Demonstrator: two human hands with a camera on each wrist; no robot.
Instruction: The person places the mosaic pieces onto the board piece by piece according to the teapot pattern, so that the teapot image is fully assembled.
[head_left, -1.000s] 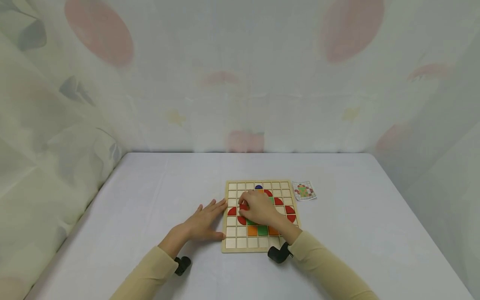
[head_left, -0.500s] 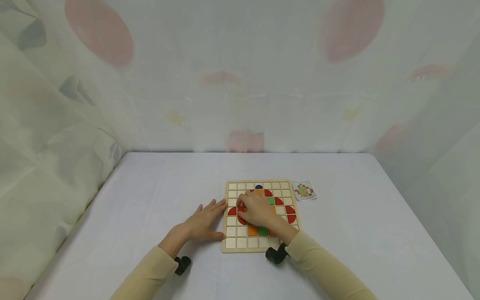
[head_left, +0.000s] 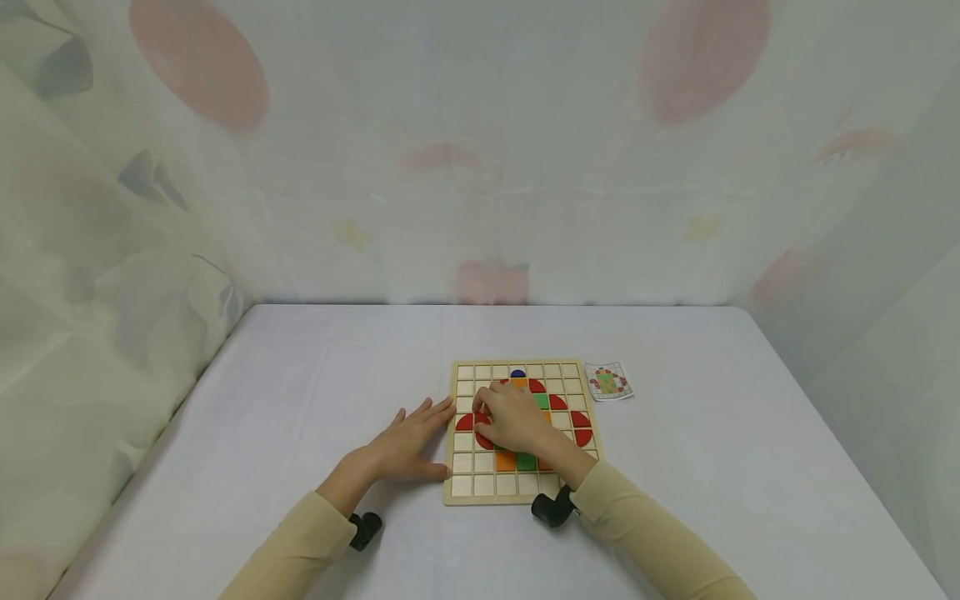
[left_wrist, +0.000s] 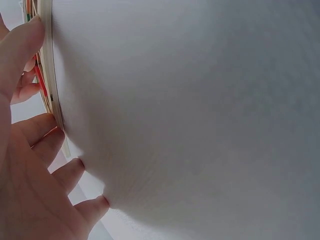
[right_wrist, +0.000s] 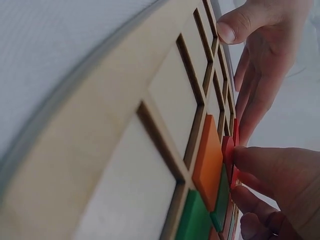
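Note:
A wooden grid board [head_left: 482,501] lies on the white table with coloured pieces set in its squares. My left hand [head_left: 407,444] is spread flat at its left side, thumb and fingertips touching the edge. Over the board's left middle, my right hand [head_left: 513,419] pinches a red quarter-circle piece [head_left: 483,418] between thumb and fingers; part of the piece is covered. Another red quarter circle [head_left: 464,422] sits just left of it. In the right wrist view, an orange square [right_wrist: 207,155] and a green square [right_wrist: 193,217] lie near the thumb. My right hand hides the board's centre.
A small printed card [head_left: 608,381] with a coloured grid pattern lies by the board's upper right corner. A blue piece [head_left: 517,374] is in the top row. More red pieces [head_left: 582,437] stand along the right side. Patterned cloth hangs behind the table.
My right hand has shifted slightly left and has stayed nearly still over the last half second, at the same red piece. My left hand and the board have not moved.

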